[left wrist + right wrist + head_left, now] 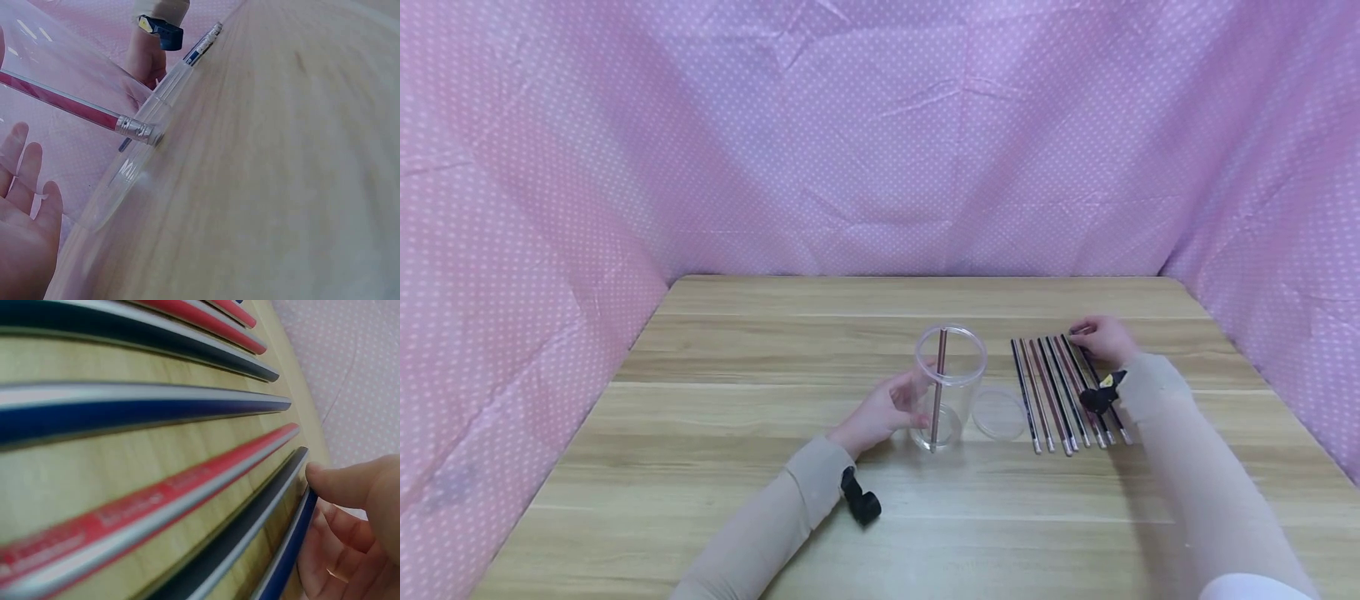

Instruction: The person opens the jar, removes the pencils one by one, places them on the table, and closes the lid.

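Observation:
My left hand (883,410) grips a clear plastic jar (967,390) from its left side, thumb in front. Upright inside it leans a red-and-silver pencil (937,392), eraser end (140,130) down on the jar's bottom. To the right, a row of striped pencils lies side by side, among them a red one (150,506) and a blue one (156,412), erasers toward me. At the far end of the row's rightmost pencil, a blue one (287,556), my right hand (1103,337) pinches the tip between thumb and fingers.
A clear round lid (999,414) lies flat between the jar and the pencil row. The wooden table (760,358) has its far edge against a pink dotted cloth (880,167), which also hangs at both sides.

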A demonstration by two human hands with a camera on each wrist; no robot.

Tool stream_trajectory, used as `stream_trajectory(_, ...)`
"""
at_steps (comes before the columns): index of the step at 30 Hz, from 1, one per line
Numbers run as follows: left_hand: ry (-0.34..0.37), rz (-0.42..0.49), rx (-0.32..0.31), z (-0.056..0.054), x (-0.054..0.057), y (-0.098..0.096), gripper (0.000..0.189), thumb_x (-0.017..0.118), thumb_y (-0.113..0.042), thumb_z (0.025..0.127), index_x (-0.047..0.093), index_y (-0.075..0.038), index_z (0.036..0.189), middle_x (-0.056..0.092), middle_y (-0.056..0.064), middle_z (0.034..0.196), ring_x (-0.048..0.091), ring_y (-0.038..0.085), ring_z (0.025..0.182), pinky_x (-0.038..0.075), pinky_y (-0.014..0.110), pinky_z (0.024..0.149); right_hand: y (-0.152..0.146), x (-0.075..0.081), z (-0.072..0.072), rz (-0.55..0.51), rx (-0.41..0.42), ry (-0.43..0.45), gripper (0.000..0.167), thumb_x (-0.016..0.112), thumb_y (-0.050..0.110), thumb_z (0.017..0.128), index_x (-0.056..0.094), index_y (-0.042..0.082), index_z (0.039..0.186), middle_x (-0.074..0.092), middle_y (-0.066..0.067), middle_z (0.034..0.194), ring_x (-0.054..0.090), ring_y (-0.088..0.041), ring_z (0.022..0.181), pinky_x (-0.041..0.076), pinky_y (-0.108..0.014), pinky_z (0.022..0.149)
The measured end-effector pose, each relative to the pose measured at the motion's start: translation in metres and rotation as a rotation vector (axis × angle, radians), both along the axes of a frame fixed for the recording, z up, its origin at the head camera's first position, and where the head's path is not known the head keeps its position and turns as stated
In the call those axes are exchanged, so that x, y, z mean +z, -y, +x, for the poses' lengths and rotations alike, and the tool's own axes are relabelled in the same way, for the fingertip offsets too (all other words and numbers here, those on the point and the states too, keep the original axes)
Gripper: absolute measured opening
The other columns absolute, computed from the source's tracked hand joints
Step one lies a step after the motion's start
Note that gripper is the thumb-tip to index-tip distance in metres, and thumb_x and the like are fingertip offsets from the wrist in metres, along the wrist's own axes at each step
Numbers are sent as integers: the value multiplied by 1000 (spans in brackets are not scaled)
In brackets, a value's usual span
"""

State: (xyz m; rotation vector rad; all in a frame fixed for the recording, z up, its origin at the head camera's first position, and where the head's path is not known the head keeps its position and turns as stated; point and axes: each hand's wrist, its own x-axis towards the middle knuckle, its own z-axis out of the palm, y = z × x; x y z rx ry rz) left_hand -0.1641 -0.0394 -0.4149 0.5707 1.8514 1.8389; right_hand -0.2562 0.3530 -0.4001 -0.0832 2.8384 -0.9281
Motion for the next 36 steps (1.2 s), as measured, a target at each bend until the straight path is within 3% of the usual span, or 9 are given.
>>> stream_trajectory(8, -8, -3, 5, 0, -1, 0, 78, 72, -1, 77, 40, -26, 144, 39, -3, 150, 33, 17, 139, 22, 41, 118, 1, -2, 1, -23, -10, 14, 32, 53, 8, 93, 53, -15, 115, 57, -37, 111, 60, -39, 93, 52, -25, 68)
stream_trajectory(15, -30, 33, -4, 2, -2, 0, 78, 71, 1, 78, 38, -20, 145, 38, 1, 151, 33, 20, 140, 22, 42, 118, -6, 3, 2, -33, -5, 5, 38, 52, 16, 95, 51, -16, 116, 60, -34, 105, 61, -22, 81, 50, -23, 65)
stream_trajectory(22, -28, 27, 1, 2, -3, -1, 76, 70, 1, 78, 39, -18, 144, 38, 1, 150, 34, 21, 139, 22, 42, 118, 6, 23, 15, -25, 18, -37, 41, 48, 21, 98, 51, -11, 123, 56, -33, 116, 58, -40, 100, 51, -34, 74)
stream_trajectory(26, -23, 31, -2, 3, -2, -1, 77, 70, 3, 78, 38, -17, 145, 37, 3, 151, 33, 22, 139, 22, 42, 118, 20, 36, 23, -69, 38, -22, 45, 47, 28, 99, 49, -7, 129, 55, -32, 121, 58, -42, 103, 53, -42, 82)
stream_trajectory(29, -18, 31, -6, 3, -1, -2, 78, 69, 3, 78, 37, -18, 145, 37, 2, 151, 33, 21, 139, 23, 41, 118, 34, 45, 30, -113, 50, -34, 46, 47, 30, 99, 49, -4, 130, 56, -30, 121, 60, -35, 101, 51, -37, 84)
stream_trajectory(32, -29, 40, -8, 3, -1, -2, 78, 69, 4, 78, 37, -16, 145, 36, 3, 151, 33, 22, 140, 22, 41, 118, 50, 54, 39, -165, 79, -72, 44, 50, 28, 98, 52, -4, 127, 59, -27, 120, 62, -16, 93, 48, -23, 81)
stream_trajectory(36, -35, 48, -10, 2, 0, -2, 78, 69, 5, 77, 37, -16, 145, 36, 3, 151, 32, 20, 140, 21, 40, 118, 74, 68, 51, -244, 133, -105, 38, 53, 22, 96, 56, -5, 123, 66, -13, 108, 58, 3, 85, 47, -14, 74)
